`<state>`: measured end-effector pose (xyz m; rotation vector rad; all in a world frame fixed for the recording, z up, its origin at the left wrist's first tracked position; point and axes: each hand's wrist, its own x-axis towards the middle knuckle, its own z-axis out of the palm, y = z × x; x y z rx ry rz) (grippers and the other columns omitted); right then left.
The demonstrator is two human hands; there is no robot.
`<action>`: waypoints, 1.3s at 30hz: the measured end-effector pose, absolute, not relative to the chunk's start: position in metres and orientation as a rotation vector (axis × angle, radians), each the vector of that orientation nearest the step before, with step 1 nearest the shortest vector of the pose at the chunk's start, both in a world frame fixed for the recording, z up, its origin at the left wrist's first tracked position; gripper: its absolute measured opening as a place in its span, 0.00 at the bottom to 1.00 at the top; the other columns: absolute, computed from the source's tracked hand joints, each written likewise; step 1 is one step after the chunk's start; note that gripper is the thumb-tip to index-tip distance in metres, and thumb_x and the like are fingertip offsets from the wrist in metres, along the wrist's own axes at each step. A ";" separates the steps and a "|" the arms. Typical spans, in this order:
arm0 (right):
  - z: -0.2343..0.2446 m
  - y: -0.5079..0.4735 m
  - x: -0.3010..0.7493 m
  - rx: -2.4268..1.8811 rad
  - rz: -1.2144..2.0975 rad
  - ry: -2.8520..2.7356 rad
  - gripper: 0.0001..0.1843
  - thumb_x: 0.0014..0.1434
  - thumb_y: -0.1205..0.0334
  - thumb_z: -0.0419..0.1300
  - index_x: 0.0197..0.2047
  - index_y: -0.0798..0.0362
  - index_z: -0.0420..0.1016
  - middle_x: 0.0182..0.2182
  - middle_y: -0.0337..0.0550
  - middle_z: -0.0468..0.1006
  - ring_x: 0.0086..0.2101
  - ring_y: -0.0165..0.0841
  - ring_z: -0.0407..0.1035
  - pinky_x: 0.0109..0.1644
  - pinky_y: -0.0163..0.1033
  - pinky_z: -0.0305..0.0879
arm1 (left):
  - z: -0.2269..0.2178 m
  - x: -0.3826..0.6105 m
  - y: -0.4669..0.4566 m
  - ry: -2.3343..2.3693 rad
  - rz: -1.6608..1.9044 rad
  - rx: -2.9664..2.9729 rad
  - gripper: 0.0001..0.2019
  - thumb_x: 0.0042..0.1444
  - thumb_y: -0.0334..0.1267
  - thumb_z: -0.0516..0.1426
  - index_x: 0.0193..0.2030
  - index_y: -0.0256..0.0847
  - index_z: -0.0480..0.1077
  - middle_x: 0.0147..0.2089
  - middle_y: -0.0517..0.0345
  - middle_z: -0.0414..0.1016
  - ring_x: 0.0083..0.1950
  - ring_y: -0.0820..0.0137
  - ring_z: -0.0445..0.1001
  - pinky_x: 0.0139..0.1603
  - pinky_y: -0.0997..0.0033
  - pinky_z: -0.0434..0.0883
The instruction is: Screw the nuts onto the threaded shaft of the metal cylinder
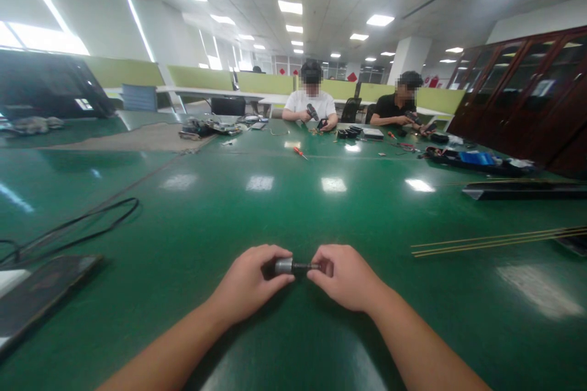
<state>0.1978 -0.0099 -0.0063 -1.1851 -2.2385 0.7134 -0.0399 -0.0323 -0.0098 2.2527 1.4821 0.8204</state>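
My left hand [250,281] and my right hand [346,275] meet just above the green table [257,214], near its front edge. Between them is a small metal cylinder with a dark shaft [293,266]. My left fingers are closed round the silver end. My right fingertips pinch the dark thin end. Part of the piece is hidden inside both hands.
A black cable [77,229] and a flat dark panel [36,296] lie at the left. Thin yellow rods [499,239] and a long black bar [523,190] lie at the right. Two people sit at the far side with power tools, among scattered parts and a red screwdriver [300,152].
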 end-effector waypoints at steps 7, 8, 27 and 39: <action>-0.007 -0.009 0.198 -1.179 0.715 -2.228 0.03 0.57 0.62 0.65 0.34 0.52 0.77 0.26 0.36 0.75 0.27 0.29 0.65 0.31 0.33 0.54 | -0.009 -0.041 -0.032 1.480 0.822 2.251 0.12 0.55 0.41 0.65 0.46 0.47 0.76 0.44 0.59 0.82 0.46 0.61 0.79 0.50 0.61 0.72; -0.007 -0.009 0.198 -1.175 0.714 -2.227 0.03 0.57 0.62 0.65 0.34 0.51 0.77 0.26 0.36 0.75 0.27 0.29 0.65 0.31 0.33 0.54 | -0.010 -0.042 -0.032 1.481 0.822 2.250 0.12 0.55 0.41 0.65 0.47 0.47 0.76 0.45 0.59 0.82 0.46 0.61 0.79 0.51 0.61 0.72; -0.007 -0.010 0.199 -1.177 0.699 -2.212 0.04 0.57 0.61 0.65 0.33 0.51 0.77 0.25 0.35 0.74 0.26 0.28 0.64 0.31 0.33 0.54 | -0.012 -0.044 -0.030 1.487 0.820 2.233 0.13 0.55 0.41 0.65 0.48 0.49 0.76 0.46 0.60 0.81 0.48 0.61 0.78 0.52 0.61 0.71; -0.009 -0.008 0.200 -1.174 0.706 -2.210 0.03 0.58 0.62 0.65 0.33 0.51 0.76 0.25 0.35 0.74 0.26 0.28 0.65 0.30 0.33 0.54 | -0.010 -0.045 -0.031 1.485 0.819 2.222 0.13 0.56 0.42 0.65 0.48 0.48 0.76 0.47 0.60 0.82 0.48 0.60 0.79 0.53 0.60 0.71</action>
